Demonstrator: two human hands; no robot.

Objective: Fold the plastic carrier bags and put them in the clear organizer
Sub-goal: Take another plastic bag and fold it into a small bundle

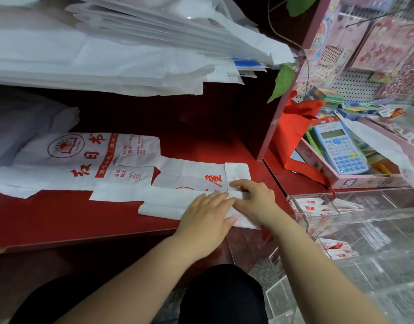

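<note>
At frame centre on the red table (61, 218), the left hand (206, 220) presses flat, fingers straight, on the half-folded carrier bag (168, 202) while the right hand (255, 199) pinches its folded end, beside the clear organizer (364, 206) at lower right.

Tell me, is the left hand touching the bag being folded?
Touching. The head view shows the left hand lying flat on the white bag, with no gap between them.

Lighting: even, moderately bright, from overhead; shadows soft.
Dim zone: recess beneath the stack of white bags (108, 54), near black.
Glare: pale streaks across the clear organizer (364, 230).
Blur: display rack (376, 43) at the right edge, smeared.
Distortion: wide-angle bending along the red counter (61, 218) edge.
Centre: fairly sharp.
</note>
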